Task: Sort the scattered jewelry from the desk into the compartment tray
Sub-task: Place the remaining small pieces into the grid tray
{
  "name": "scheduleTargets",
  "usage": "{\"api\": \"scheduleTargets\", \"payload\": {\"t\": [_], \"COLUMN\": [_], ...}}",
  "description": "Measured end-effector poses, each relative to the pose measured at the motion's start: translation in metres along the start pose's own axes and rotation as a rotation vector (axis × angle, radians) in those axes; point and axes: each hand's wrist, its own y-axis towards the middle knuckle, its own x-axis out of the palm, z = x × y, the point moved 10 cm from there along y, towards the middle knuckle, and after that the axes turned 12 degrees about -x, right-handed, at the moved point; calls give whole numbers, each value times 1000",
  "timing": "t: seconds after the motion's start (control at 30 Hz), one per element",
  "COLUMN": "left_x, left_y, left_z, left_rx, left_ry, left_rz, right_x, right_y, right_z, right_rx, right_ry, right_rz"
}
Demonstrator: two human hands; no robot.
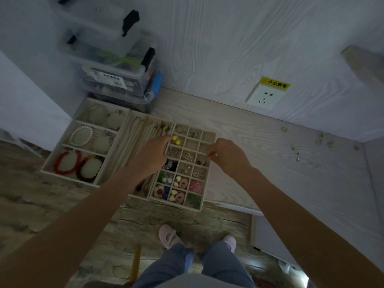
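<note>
Pale wood-grain desk [259, 142] runs under a wall socket [262, 97], loose jewelry [320, 140] well off to my right. Over the compartment tray [208, 175], my right hand [227, 156] pinches something too small to name, ready to drop into a cell. My left hand [154, 151] reaches with straight fingers to yellow beads [176, 139], probably tidying them.

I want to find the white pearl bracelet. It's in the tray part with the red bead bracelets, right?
Not quite. The head view shows the pearl bracelet in the middle compartment of the left tray, one section behind the red bead bracelets, which lie in the nearest compartment. A divider keeps them apart.
</note>
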Motion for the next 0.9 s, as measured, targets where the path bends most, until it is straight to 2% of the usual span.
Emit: {"api": "scheduleTargets", "payload": {"t": [0.17,0.43,0.63,0.9], "left_x": [0,1,0,1], "left_y": [-1,-2,-2,0], "left_z": [2,2,1,2], "left_rx": [-1,-6,-4,0], "left_ry": [19,22,14,22], "left_rz": [-4,-6,0,1], "right_x": [16,16,13,8], "right_y": [-1,4,6,9], "right_z": [-3,-13,-8,-6], "right_rx": [94,8,26,141], "right_ry": [-117,-186,-198,-193], "right_rz": [-4,-10,-44,-16]}}
